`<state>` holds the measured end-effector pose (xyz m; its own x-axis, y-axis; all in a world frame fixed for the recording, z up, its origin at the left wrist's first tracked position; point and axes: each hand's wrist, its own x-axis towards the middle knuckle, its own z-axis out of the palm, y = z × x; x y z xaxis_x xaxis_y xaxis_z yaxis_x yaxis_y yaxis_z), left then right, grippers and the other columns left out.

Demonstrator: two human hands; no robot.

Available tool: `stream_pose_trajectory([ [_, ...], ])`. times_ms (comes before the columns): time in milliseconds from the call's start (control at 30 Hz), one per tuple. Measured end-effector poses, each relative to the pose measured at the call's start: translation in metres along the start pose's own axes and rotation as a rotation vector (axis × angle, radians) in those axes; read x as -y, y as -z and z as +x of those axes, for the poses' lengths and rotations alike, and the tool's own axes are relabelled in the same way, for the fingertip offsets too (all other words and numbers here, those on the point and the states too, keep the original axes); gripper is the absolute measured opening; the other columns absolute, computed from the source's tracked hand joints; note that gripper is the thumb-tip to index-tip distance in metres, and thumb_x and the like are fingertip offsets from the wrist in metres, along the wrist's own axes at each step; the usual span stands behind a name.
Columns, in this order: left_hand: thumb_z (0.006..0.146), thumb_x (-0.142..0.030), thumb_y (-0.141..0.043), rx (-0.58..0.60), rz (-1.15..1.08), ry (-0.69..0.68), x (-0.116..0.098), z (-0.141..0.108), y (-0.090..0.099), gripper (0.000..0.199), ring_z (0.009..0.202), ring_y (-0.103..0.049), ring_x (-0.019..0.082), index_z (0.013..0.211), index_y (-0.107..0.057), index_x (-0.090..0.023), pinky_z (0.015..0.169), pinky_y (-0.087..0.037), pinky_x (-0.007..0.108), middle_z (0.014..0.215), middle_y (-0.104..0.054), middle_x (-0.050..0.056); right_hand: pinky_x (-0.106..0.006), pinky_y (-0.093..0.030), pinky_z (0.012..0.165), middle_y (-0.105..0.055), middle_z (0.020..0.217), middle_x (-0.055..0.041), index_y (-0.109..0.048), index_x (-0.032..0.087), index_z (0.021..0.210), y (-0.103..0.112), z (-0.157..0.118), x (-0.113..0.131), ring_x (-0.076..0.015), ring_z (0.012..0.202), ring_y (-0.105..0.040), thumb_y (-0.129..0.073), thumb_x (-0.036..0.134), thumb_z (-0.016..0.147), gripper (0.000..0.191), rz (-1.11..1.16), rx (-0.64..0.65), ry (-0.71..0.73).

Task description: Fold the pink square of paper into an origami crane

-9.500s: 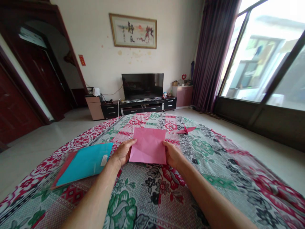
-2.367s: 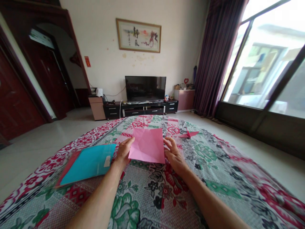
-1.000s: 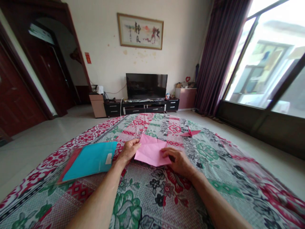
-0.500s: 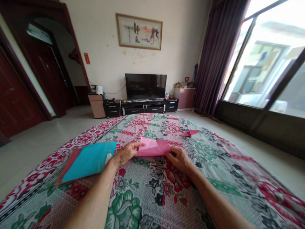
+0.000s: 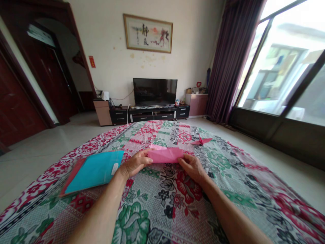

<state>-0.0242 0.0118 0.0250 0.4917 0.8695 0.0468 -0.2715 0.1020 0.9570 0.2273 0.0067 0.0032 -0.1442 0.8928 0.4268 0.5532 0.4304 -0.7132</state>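
Note:
A sheet of pink paper (image 5: 165,155), folded into a wide strip with a paler flap showing behind its upper left edge, is held up over the table between both hands. My left hand (image 5: 137,163) pinches its left end, thumb in front and fingers behind. At the right end, my right hand (image 5: 191,166) grips the lower corner between thumb and fingers. Beyond the right hand lies a folded pink paper figure (image 5: 202,141) with pointed ends. Left of my left hand rests a blue packet (image 5: 93,171) with red sheets at its edge.
A patterned floral cloth (image 5: 134,220) covers the round table. Past its far edge stand a low black cabinet (image 5: 142,117) and a television (image 5: 155,92). A dark curtain (image 5: 225,61) and large window are at the right.
The front layer of the pink paper now stands as a flatter, narrower strip. My left thumb has moved down onto its front face, and my right hand has risen slightly.

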Motion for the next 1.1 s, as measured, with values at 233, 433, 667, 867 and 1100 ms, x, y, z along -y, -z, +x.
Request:
stream_pose_trajectory([
  [233, 0.061, -0.031, -0.071, -0.202, 0.093, -0.082, 0.014, 0.016, -0.005, 0.035, 0.062, -0.059, 0.015, 0.092, -0.068, -0.014, 0.059, -0.041, 0.025, 0.072, -0.069, 0.004, -0.022, -0.019, 0.045, -0.027, 0.048, 0.0064, -0.035, 0.018, 0.049, 0.001, -0.002, 0.001, -0.007, 0.047, -0.026, -0.052, 0.033, 0.075, 0.034, -0.037, -0.037, 0.078],
  [433, 0.06, -0.029, -0.072, -0.36, 0.116, -0.135, 0.02, 0.022, -0.006, 0.028, 0.056, -0.056, 0.013, 0.082, -0.071, -0.013, 0.06, -0.042, 0.025, 0.064, -0.068, 0.002, -0.022, -0.043, 0.059, -0.06, 0.086, -0.001, -0.056, 0.022, 0.099, -0.014, 0.002, 0.005, -0.0116, 0.067, -0.055, -0.061, 0.026, 0.069, 0.031, 0.412, -0.113, -0.017],
  [667, 0.06, -0.027, -0.071, -0.386, 0.113, -0.175, 0.018, 0.022, -0.007, 0.036, 0.061, -0.057, 0.012, 0.093, -0.069, -0.013, 0.062, -0.043, 0.024, 0.069, -0.068, 0.002, -0.031, -0.049, 0.075, -0.053, 0.123, -0.0102, -0.031, 0.025, 0.132, -0.022, 0.008, 0.01, -0.0193, 0.092, -0.059, -0.073, 0.031, 0.059, 0.084, 0.793, -0.144, -0.279],
  [867, 0.063, -0.025, -0.07, -0.417, 0.208, -0.231, 0.018, 0.021, -0.005, 0.068, 0.066, -0.057, 0.011, 0.127, -0.048, -0.02, 0.067, -0.043, 0.023, 0.08, -0.065, -0.001, -0.025, -0.048, 0.06, -0.067, 0.079, 0.0019, -0.056, 0.022, 0.106, -0.019, 0.008, 0.013, -0.0139, 0.064, -0.06, -0.074, 0.032, 0.058, 0.052, 0.936, -0.051, -0.343],
  [1100, 0.066, -0.032, -0.068, -0.316, 0.183, -0.178, 0.02, 0.022, -0.002, 0.047, 0.062, -0.057, 0.013, 0.109, -0.059, -0.014, 0.062, -0.043, 0.024, 0.077, -0.065, 0.002, -0.023, -0.046, 0.058, -0.069, 0.079, 0.0012, -0.063, 0.02, 0.087, -0.021, 0.008, 0.014, -0.0137, 0.064, -0.06, -0.073, 0.033, 0.062, 0.03, 0.92, -0.083, -0.321],
])
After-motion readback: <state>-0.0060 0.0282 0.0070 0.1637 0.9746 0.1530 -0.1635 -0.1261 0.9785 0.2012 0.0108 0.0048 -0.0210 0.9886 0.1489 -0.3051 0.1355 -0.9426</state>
